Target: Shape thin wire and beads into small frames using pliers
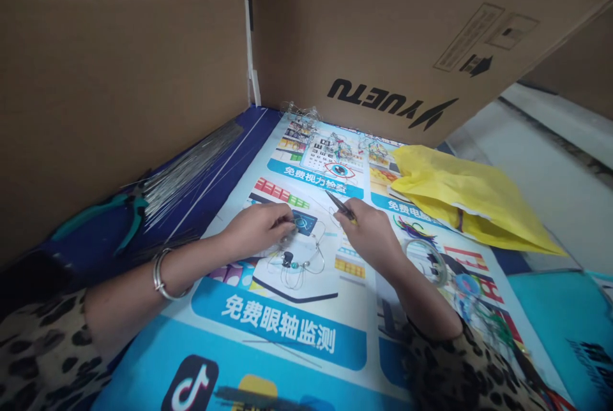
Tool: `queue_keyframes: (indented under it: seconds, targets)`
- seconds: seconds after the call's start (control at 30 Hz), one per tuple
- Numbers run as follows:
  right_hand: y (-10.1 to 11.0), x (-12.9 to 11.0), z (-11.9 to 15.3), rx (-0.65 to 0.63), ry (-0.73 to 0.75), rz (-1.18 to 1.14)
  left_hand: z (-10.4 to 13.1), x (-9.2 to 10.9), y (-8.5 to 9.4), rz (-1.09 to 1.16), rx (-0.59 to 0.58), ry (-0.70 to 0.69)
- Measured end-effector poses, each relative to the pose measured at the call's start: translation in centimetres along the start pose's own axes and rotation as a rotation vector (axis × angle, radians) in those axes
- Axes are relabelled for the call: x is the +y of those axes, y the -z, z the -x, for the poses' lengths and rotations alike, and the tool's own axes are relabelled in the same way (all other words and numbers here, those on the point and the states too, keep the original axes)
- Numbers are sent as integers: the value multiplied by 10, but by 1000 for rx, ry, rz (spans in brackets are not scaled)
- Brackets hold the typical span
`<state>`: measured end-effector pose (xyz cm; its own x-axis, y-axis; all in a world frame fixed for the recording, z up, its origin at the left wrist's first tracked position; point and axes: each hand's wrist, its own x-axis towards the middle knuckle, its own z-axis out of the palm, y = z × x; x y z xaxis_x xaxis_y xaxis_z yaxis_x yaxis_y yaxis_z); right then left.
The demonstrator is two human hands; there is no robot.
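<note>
My left hand is closed in a pinch, thumb against fingers, on a beaded wire. Thin silvery loops of that wire hang below the fingertips, with a black piece and a small teal bead among them. Fingers wrapped, my right hand grips a pair of slim pointed pliers, whose dark metal jaws point up and left. The handles are mostly hidden in the palm. A fine wire shows near the jaws, but I cannot tell whether they touch it. Both hands are over a printed poster sheet.
At left lie teal-handled pliers and a bundle of straight wires. Tangled beaded wires lie at the back. A yellow bag, a clear tape roll and coloured strands are at right. Cardboard walls stand behind.
</note>
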<state>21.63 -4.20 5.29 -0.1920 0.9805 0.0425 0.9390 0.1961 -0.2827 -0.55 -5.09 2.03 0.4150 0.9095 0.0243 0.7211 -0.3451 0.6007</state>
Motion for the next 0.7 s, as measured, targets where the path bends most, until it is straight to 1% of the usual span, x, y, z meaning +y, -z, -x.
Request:
queue_keyframes:
  seconds: [0.1,0.2,0.3,0.43,0.57,0.7]
  targets:
    - [-3,-9,5,35,81,-91,0,2,-1,23,-1,25]
    - [-10,-17,7,38,175,-172,0,4,-2,41,11,24]
    - [-18,-20,5,25,234,-223,-2,2,-4,64,38,-24]
    - [-22,-18,0,23,303,-277,-4,1,-3,129,104,-134]
    - [-22,-16,-3,38,328,-272,-4,3,-2,222,112,-131]
    - [-24,-16,-4,51,306,-248,-3,3,-2,292,133,-146]
